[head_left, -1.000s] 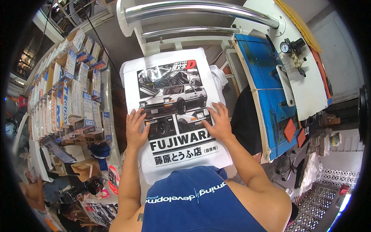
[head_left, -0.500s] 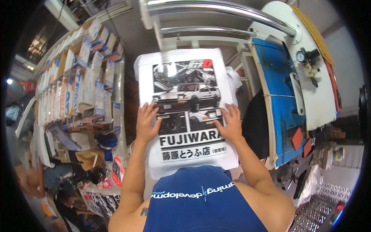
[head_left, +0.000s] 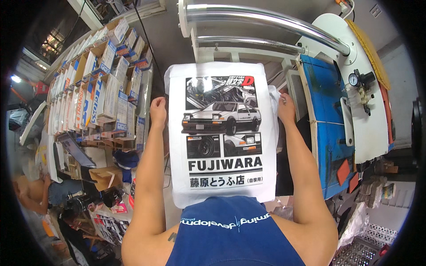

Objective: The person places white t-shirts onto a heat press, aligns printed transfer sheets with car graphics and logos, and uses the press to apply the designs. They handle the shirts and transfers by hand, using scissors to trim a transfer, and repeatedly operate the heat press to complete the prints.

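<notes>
A white T-shirt point(head_left: 177, 146) lies smooth over a board right before me, printed with a white-and-black sports car, smaller car panels and bold black lettering. My right hand point(head_left: 286, 108) is beside its upper right edge, fingertips closed on a loose fold of the white cloth. Level with it on the other side, my left hand point(head_left: 158, 111) is curled closed just off the shirt's left edge; whether any cloth is pinched in it is hidden. The lower hem of the shirt reaches my blue top point(head_left: 235, 239).
Two shiny metal bars point(head_left: 266, 17) cross behind the shirt. To the right are a blue panel point(head_left: 328, 128) and a pressure gauge point(head_left: 353, 80) on a white machine body. Stacked white and blue boxes point(head_left: 95, 97) fill the left. Another person's arm point(head_left: 43, 195) shows at far left.
Both hands have lifted off the printed area and moved outward and up, one to each side of the shirt. The right has taken hold of a cloth fold. The view has shifted slightly.
</notes>
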A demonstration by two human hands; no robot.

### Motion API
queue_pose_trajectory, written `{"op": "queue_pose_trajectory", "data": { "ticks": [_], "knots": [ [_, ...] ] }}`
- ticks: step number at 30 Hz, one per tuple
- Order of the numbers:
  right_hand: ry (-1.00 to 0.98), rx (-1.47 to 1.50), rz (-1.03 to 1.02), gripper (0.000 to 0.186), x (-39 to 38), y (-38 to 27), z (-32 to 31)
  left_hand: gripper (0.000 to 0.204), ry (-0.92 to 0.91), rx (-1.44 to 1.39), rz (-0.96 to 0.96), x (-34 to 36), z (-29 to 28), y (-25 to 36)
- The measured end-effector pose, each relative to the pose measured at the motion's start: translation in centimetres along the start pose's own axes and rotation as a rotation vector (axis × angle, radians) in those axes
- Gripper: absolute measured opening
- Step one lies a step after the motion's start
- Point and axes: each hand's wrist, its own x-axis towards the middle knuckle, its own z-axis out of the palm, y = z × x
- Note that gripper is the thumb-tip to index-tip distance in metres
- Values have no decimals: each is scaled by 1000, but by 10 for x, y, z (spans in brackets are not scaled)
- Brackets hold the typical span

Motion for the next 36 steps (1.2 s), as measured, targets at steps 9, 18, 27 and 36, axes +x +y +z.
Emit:
{"op": "queue_pose_trajectory", "data": {
  "ticks": [9,18,27,36],
  "knots": [
    [-504,-276,372,70,79,14,31,42,-446,-766,-566,82,17,-78],
    [161,825,683,53,73,29,-2,46,-280,-961,-257,67,-48,-29],
    [229,-51,289,64,60,24,8,41,-240,-977,-203,78,-52,-54],
    [113,1378,677,46,59,14,-4,36,-219,-1029,-324,81,-55,-52]
  ]
}}
